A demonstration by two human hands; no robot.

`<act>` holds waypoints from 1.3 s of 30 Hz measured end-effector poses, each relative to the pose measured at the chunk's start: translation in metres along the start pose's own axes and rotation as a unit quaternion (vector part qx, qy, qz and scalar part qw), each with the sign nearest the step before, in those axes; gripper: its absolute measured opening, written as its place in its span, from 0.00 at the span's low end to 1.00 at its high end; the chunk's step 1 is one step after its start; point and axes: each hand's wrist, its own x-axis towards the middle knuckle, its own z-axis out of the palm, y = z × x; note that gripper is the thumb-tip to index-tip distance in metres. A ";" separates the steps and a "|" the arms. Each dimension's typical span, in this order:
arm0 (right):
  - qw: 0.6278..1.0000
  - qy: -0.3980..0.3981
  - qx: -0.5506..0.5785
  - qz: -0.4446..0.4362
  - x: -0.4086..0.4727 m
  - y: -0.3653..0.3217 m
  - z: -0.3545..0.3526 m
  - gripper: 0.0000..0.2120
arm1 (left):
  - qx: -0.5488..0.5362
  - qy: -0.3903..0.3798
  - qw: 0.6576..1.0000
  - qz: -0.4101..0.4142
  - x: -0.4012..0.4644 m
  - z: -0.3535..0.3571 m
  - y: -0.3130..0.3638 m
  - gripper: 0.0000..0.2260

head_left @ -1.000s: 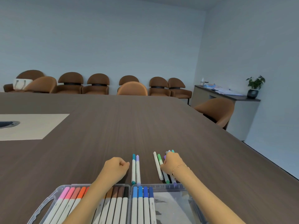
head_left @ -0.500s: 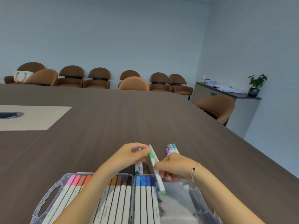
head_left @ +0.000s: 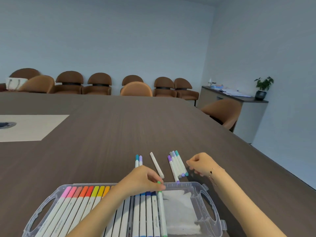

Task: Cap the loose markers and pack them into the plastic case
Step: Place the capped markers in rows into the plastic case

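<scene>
A clear plastic case [head_left: 207, 205] lies open at the near table edge, holding several capped markers in pink, orange, yellow and blue. My left hand [head_left: 142, 181] pinches the top of a green marker [head_left: 161, 211] that lies in the case beside the blue ones. My right hand [head_left: 201, 164] hovers with loosely curled fingers, holding nothing, just right of a bunch of several loose markers [head_left: 177, 164]. A white marker [head_left: 157, 165] lies alone on the table, and two markers, teal and lilac [head_left: 138, 160], lie behind my left hand.
The dark wooden table [head_left: 102, 134] stretches far ahead, with a pale inset panel [head_left: 30, 127] at the left. Brown chairs [head_left: 99, 83] line its far side. A sideboard with a potted plant [head_left: 262, 88] stands at the right wall.
The green marker has gone from between both hands into the case, now held by my left hand alone. My right hand has let go and moved right, next to the loose bunch.
</scene>
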 end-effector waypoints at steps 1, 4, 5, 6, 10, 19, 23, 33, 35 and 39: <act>1.000 0.008 -0.012 -0.001 0.013 0.004 0.004 0.13 | 0.021 0.013 1.000 0.011 0.001 0.003 -0.001 0.07; 1.000 0.014 -0.029 -0.001 0.043 0.010 0.019 0.10 | 0.052 0.031 0.997 0.037 0.004 0.009 -0.004 0.05; 0.999 0.015 -0.028 0.001 0.049 0.009 0.023 0.11 | 0.061 0.034 0.997 0.043 0.004 0.009 -0.003 0.05; 1.000 0.018 -0.023 0.003 0.055 0.009 0.026 0.12 | 0.075 0.037 0.995 0.048 0.004 0.008 -0.003 0.06; 1.000 0.021 -0.006 0.003 0.067 0.004 0.031 0.18 | 0.160 -0.016 0.985 0.056 -0.002 0.002 0.000 0.19; 0.999 0.010 -0.039 0.004 0.071 -0.002 0.035 0.15 | 0.193 -0.032 0.980 0.029 -0.006 0.004 -0.004 0.29; 0.999 0.014 -0.049 0.001 0.071 -0.003 0.035 0.12 | 0.181 -0.026 0.983 0.024 -0.008 0.005 -0.005 0.29; 0.995 0.024 -0.100 0.009 0.067 -0.016 0.034 0.11 | 0.186 -0.026 0.982 0.018 -0.008 0.007 -0.006 0.31; 0.995 0.023 -0.092 0.010 0.061 -0.019 0.029 0.13 | 0.176 -0.029 0.984 0.026 -0.009 0.004 -0.006 0.28; 0.994 0.037 0.106 0.005 0.022 -0.031 -0.005 0.10 | 0.126 0.091 0.987 0.030 -0.006 -0.019 -0.015 0.13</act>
